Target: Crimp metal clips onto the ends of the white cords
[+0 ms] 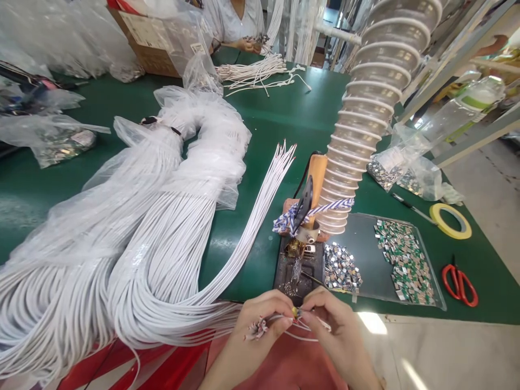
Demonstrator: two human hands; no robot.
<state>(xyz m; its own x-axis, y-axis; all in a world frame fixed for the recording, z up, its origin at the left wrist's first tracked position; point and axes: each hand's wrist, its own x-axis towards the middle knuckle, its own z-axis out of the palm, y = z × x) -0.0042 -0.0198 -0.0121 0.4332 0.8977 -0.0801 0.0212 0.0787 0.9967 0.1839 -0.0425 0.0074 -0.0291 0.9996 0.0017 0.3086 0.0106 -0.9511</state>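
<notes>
My left hand [264, 314] is closed around several thin white cables, whose stripped, coloured wire ends [257, 329] stick out between the fingers. Its thumb and fingertip meet those of my right hand [331, 314] at a tiny yellow and grey piece [296, 312], too small to name surely. My right hand pinches there as well, with a white cable [301, 325] passing by its fingers. Just beyond the hands stands a dark soldering base [284, 271] with bits of solder on it. An orange-handled soldering iron [317, 176] is tied above it with blue-white cord [333, 206].
A ribbed clear duct [361, 108] rises behind the iron. Metal connectors [342, 268] and small green circuit boards [406, 262] lie on a tray [365, 227]. Red scissors [459, 284] and yellow tape [450, 221] are right; large white cable bundles [162, 233] lie left. Another person [239, 27] sits opposite.
</notes>
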